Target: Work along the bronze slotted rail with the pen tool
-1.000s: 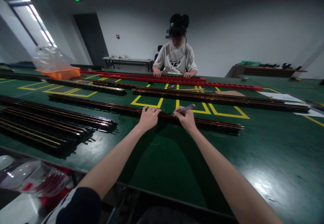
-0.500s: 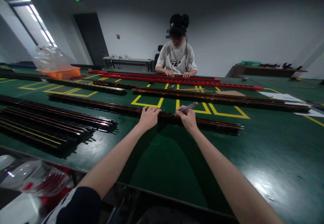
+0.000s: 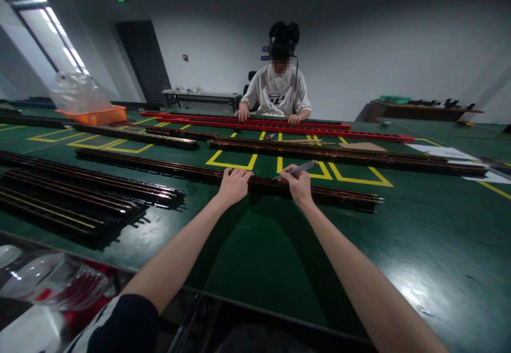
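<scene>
In the head view a long dark rail with copper-coloured lines lies crosswise on the green table in front of me. My left hand is on the rail near its middle, fingers curled over it and gripping it. My right hand pinches a slim pen-like tool with a greyish, see-through handle. Its thin tip points left and down at the rail, just right of my left hand; whether it touches cannot be made out. My right fingers partly cover the tool.
More dark rails lie at the left, and others behind mine. Across the table a person has both hands at red rails. An orange basket with a plastic bag stands back left. White papers lie at right.
My right hand has shifted slightly right, and the tool shows more of its length. My left hand stays put. The person opposite has moved one hand leftward along the red rails.
</scene>
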